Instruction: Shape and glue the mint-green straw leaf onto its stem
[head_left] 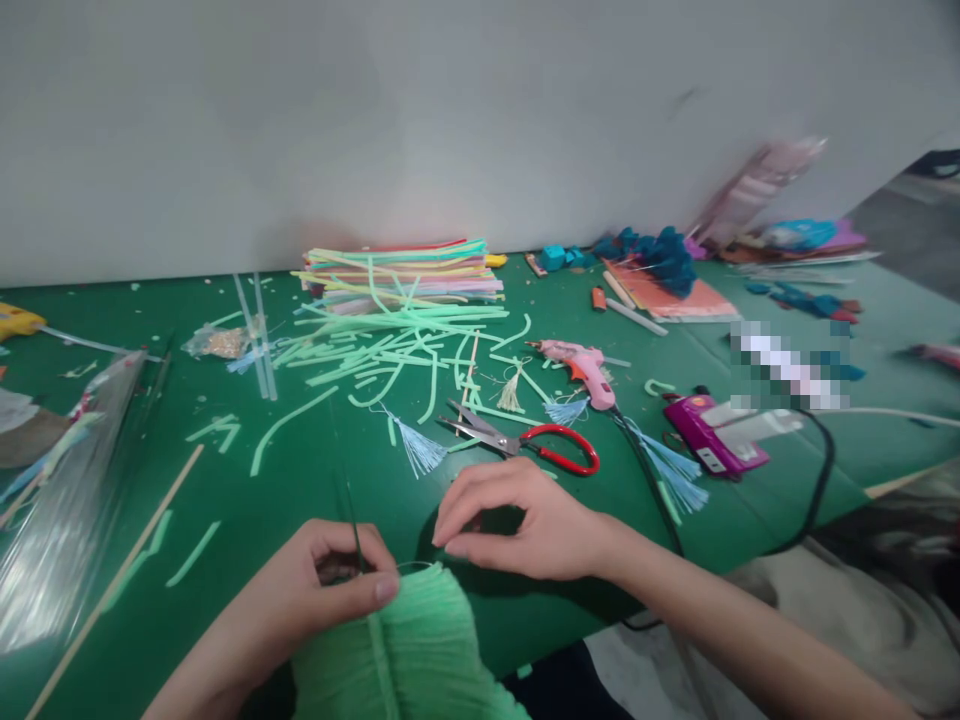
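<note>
Honestly the green fringe piece (pixel 409 650) runs off the bottom edge. Left hand (pixel 330 585) pinches a thin dark stick (pixel 352 525); right hand (pixel 517 520) is curled, its grip unclear. Purple packet (pixel 712 435) label's unreadable.

Under the left hand (pixel 330 585): light-green pleated paper piece (pixel 420 640), matt, finely ribbed.
Beyond the right hand (pixel 525 520): red-handled scissors (pixel 525 442), bare metal blades, glossy plastic grips.
Table: dark-green tabletop (pixel 300 500), smooth, slightly shiny.
Far left: clear plastic sleeve (pixel 60 500), glossy.

Two hands, one pair of scissors (pixel 525 440), one pink glue gun (pixel 583 368), four tassels, and one stack of foam sheets (pixel 405 268).
</note>
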